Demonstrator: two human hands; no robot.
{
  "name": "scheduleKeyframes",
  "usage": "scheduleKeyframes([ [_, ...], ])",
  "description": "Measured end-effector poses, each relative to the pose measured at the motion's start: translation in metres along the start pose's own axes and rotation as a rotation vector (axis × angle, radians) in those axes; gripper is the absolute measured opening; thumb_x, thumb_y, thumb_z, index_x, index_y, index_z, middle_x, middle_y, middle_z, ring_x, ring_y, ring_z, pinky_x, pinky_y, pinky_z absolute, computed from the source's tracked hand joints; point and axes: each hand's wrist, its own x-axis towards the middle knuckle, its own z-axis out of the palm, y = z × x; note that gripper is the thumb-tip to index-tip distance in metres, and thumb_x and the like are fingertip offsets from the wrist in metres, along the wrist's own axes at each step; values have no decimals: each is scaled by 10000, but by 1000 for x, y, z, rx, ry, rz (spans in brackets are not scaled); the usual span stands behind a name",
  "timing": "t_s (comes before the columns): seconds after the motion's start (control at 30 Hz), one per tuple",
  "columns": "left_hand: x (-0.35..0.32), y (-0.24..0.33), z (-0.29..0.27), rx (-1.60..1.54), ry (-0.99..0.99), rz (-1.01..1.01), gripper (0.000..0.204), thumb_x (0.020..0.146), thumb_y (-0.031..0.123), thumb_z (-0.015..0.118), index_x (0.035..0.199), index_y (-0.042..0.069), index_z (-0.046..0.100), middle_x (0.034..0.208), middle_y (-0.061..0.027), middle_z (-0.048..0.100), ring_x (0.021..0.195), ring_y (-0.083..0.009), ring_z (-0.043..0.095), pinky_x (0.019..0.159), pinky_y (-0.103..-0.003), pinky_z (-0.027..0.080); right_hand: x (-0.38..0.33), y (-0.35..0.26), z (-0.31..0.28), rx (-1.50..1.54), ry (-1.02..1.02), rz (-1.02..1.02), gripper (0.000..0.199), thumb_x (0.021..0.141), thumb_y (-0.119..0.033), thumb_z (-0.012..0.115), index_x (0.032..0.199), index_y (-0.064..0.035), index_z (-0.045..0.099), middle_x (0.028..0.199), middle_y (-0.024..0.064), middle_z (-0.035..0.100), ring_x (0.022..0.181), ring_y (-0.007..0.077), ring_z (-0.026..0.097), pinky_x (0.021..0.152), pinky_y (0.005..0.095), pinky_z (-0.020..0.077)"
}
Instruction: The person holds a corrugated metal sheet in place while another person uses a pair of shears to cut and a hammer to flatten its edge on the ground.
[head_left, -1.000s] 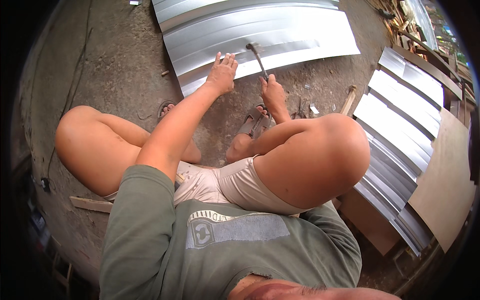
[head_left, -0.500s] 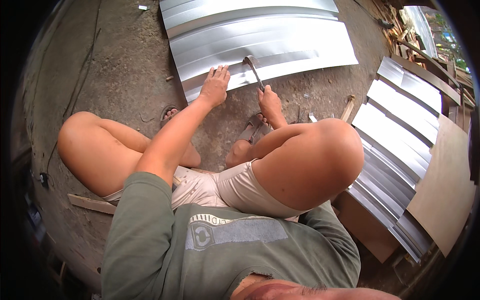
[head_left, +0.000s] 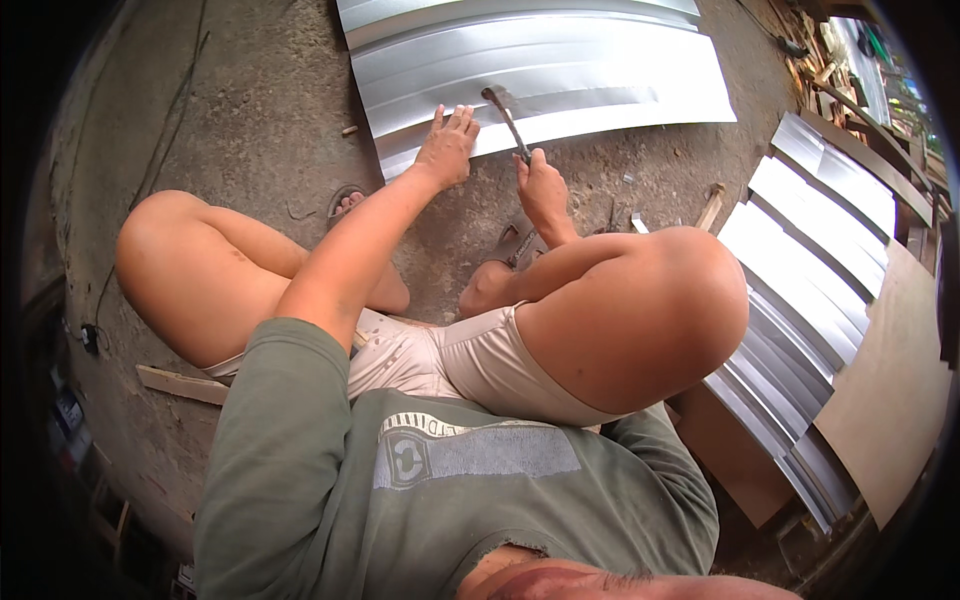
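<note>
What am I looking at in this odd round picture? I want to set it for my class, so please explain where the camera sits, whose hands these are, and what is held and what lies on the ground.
The camera is worn on a person's head and looks down, so you see their own body from above: green shirt, bent bare knees, arms reaching away from them. The wide lens bends straight edges into curves near the rim.

There is no machine here, only two bare hands. The left hand presses flat on the near edge of a ribbed metal sheet lying on the concrete ground. The right hand grips the handle of a hammer, whose head is at the sheet.

To the person's right, a stack of similar metal sheets lies beside a brown board. A small wooden strip lies by the left leg.
</note>
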Motion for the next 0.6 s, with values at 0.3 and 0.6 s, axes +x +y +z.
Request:
scheduleKeyframes([
  [0.3,2,-1,0,28,-33,-5,675,772,110,666,1403,-10,459,1587,-207,362,1498,-323,314,1244,-541,197,8,11,1,-53,-30,20,363,1030,-370,521,1018,-8,509,829,288,688,815,515,667,726,598,513],
  [0.6,0,-2,-1,0,-7,11,664,773,107,652,1402,-8,472,1578,-207,376,1495,-325,318,1245,-530,205,12,20,-12,-123,-29,53,382,1029,-396,518,998,-15,527,827,281,691,819,503,678,725,588,525],
])
